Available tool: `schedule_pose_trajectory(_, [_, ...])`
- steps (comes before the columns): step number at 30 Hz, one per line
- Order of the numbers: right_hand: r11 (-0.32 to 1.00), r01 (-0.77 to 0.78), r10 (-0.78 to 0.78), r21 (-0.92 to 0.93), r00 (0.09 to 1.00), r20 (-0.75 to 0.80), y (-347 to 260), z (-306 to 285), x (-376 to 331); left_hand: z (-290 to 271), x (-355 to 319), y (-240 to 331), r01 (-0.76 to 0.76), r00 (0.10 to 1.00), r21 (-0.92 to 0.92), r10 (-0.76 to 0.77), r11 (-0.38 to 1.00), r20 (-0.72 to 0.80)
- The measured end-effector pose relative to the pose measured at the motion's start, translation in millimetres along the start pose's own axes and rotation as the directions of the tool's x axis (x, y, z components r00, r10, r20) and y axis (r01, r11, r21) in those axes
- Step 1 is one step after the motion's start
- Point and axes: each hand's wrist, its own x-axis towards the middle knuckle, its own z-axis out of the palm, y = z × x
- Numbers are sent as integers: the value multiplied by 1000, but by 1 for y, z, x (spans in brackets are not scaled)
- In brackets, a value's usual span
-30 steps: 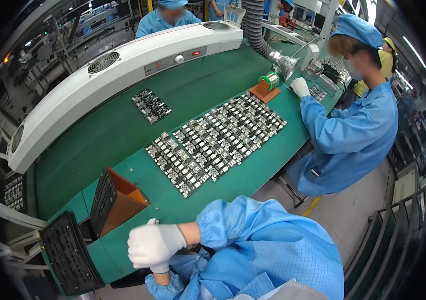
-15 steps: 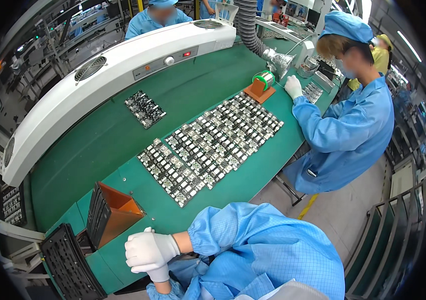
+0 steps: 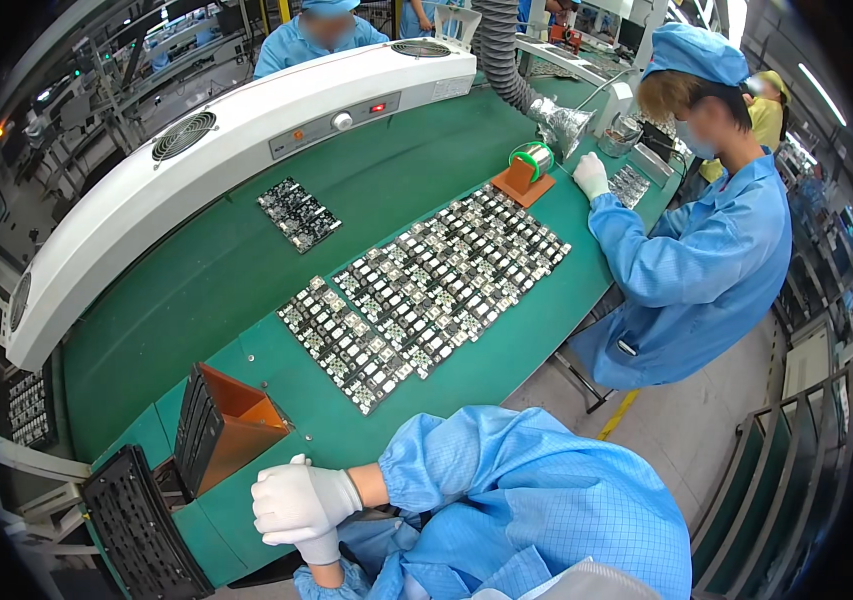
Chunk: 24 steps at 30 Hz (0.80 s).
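1. At the near edge of the desk [image 3: 497, 350], the right hand [image 3: 302, 500] and left hand [image 3: 319, 548] are together, both in white gloves. Right lies over left.

2. State of hands: the right is folded closed over the left, fingers curled. The left is mostly covered; I cannot tell how its fingers stand. No item shows in either; the palms are hidden.

3. Nearest item: an orange open-topped holder [image 3: 232, 440], ahead and slightly left of the hands, near but apart. Black panels [image 3: 197, 418] line its left side. Farther left lies a black slotted tray [image 3: 142, 525].

4. Governing relation: the narrow block of circuit boards [image 3: 347, 345] lies flat on the desk, ahead and slightly right of the hands. Its long axis slants from upper left to lower right, the lower-right end pointing toward the right sleeve [image 3: 447, 455]. The right arm is nearer.

5. Beyond it, a wider circuit-board block [image 3: 452, 280] extends toward a solder-wire spool [image 3: 534, 160]. A separate board group [image 3: 299, 215] lies on the green surface below the white fan unit [image 3: 232, 150].

6. On the right, a co-worker [image 3: 697, 240] in blue is seated, one gloved hand near the spool; not the wearer's hand.
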Motion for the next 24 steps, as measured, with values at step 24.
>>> schedule_pose_trajectory(24, [826,-396,484,402,132,-865,-30,135,93,-4,-13,-3,45,999,17,-45,999,0])
